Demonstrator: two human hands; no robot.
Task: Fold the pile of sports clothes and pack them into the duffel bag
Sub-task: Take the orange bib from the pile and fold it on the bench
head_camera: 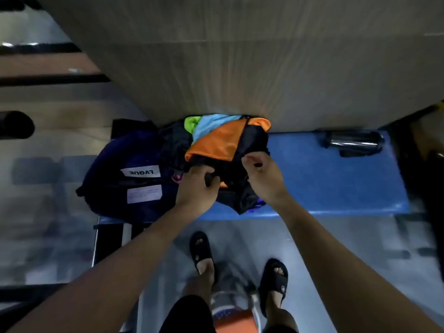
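Bare bench (pixel 336 188) right of clothes pile (pixel 216 140)

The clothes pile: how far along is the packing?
Nothing looks folded or packed yet. The pile, orange, blue, green and black, lies heaped on the blue bench beside the dark bag. Left hand and right hand grip a black garment at its near edge. All folding and packing remain.
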